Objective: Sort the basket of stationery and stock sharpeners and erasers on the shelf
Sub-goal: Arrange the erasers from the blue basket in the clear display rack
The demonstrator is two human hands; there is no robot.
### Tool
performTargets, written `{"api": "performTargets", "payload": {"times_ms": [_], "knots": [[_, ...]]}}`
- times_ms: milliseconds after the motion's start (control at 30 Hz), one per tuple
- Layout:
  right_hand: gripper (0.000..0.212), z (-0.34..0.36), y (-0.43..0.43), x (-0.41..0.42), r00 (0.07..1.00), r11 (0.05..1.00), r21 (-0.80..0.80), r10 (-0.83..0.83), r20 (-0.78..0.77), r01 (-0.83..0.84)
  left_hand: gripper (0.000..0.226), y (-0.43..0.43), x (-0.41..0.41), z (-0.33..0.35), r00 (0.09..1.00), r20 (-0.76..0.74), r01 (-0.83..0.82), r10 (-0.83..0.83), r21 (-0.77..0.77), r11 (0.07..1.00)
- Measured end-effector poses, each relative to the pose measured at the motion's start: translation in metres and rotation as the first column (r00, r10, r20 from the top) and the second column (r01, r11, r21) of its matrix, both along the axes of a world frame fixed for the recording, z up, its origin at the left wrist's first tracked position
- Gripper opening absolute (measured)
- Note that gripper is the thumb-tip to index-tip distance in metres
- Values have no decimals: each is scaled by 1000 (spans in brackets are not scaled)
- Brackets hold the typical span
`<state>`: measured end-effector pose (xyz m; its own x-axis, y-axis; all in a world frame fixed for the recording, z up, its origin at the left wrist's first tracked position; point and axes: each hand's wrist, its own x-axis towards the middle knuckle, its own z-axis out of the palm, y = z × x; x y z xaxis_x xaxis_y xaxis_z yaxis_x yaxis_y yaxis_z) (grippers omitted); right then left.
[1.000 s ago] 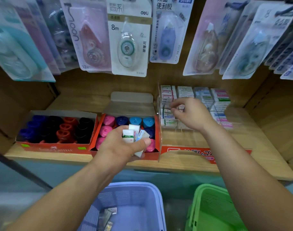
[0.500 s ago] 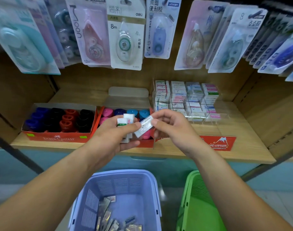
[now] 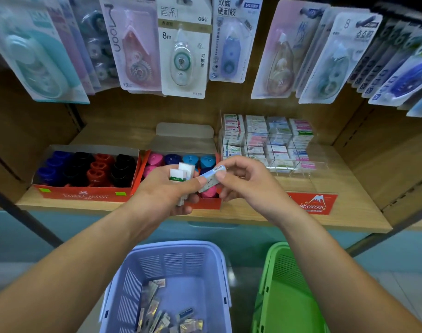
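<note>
My left hand [image 3: 164, 195] grips a small bunch of white erasers [image 3: 182, 175], one with a green band. A blue-wrapped eraser [image 3: 212, 179] is pinched at one end by my right hand [image 3: 248, 181] and pressed at the other by my left thumb. Both hands hover in front of the shelf edge, over the box of pink and blue sharpeners [image 3: 181, 162]. Behind my right hand a clear acrylic rack [image 3: 313, 164] holds rows of wrapped erasers [image 3: 267, 138]. Below, the lilac basket [image 3: 137, 280] contains several small packets.
A Faber-Castell box [image 3: 85, 194] of blue, black and red sharpeners sits at the shelf's left. A green basket [image 3: 272, 284] stands right of the lilac one. Correction-tape blister packs [image 3: 183, 49] hang above the shelf. Wooden side walls [image 3: 385, 164] close in the shelf [image 3: 356, 207].
My right hand has come back from the eraser rack to my left hand and taken the end of the blue-wrapped eraser. The view has dropped, showing more of the baskets.
</note>
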<state>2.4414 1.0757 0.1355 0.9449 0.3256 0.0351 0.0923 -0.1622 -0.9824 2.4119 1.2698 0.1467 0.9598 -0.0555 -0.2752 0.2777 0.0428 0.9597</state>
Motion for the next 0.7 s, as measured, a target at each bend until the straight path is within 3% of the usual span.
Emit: {"api": "performTargets", "payload": {"times_ms": [233,400,600,700], "knots": [[13,-21,-26,0,996,994,73,-87,11,87,19,-17,4,-7,999,-25,29,-28,83,996],[14,-38,-71,8,962,963,8,-271,32,271,16,-35,11,-14,995,-72,82,-76,80,993],[19,-32,-141,56,819,818,-73,-558,136,570,18,-46,18,-23,994,-62,98,-91,119,988],[14,-26,-159,95,759,738,-194,-596,261,646,18,-47,22,-27,997,-52,60,-56,97,993]]}}
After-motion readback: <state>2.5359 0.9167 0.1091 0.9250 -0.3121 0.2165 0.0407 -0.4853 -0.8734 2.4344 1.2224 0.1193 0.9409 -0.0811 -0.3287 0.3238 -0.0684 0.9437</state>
